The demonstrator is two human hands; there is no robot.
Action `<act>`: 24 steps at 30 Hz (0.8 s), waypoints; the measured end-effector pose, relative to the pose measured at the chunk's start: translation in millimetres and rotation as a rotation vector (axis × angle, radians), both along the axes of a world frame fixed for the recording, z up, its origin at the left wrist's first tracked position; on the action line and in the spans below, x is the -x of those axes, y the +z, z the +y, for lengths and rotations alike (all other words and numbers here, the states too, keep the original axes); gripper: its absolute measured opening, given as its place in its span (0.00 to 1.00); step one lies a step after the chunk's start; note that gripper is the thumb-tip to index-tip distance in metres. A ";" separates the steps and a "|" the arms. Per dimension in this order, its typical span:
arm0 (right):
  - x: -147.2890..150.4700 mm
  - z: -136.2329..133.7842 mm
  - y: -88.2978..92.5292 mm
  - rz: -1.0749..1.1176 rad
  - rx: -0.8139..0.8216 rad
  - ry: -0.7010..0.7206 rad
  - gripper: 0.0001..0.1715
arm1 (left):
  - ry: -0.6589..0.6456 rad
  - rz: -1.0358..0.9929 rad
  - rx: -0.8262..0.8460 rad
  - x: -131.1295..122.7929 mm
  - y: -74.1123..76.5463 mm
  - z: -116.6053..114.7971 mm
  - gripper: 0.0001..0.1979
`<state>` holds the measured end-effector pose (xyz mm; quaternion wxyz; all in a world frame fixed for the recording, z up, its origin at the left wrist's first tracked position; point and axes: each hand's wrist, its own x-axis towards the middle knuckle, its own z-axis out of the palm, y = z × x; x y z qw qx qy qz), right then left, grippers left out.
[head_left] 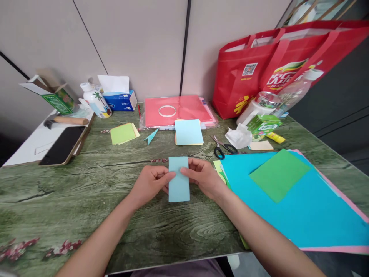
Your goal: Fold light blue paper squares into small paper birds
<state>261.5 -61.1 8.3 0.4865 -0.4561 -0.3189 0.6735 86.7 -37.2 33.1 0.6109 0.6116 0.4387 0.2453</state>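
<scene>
A light blue paper strip [179,190], narrow and upright, is held between both hands above the middle of the table. My left hand [151,182] pinches its left edge, thumb in front and fingers behind. On the right edge, my right hand [204,176] grips it the same way, with the thumb lying across the face. Beyond the hands lies a stack of light blue square paper [188,132]. A small folded blue paper piece [152,136] rests to its left, and a stack of green and yellow squares [123,134] lies farther left.
Black-handled scissors [221,148] lie right of the hands, near large blue sheets [288,215] topped by a green square [279,175]. A red bag [239,80] stands behind. A phone [63,145], hammer [69,120] and tissue box [121,100] sit at the left.
</scene>
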 end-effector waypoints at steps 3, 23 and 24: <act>-1.8 0.6 0.0 0.039 0.010 -0.002 0.17 | 0.006 0.005 -0.030 1.9 -0.7 2.1 0.16; -3.1 1.4 -6.3 -0.005 0.014 0.054 0.18 | 0.018 -0.012 0.040 2.3 -3.3 2.9 0.18; -3.0 1.2 -6.7 -0.015 0.012 0.047 0.17 | 0.012 -0.020 0.051 2.2 -3.5 2.8 0.18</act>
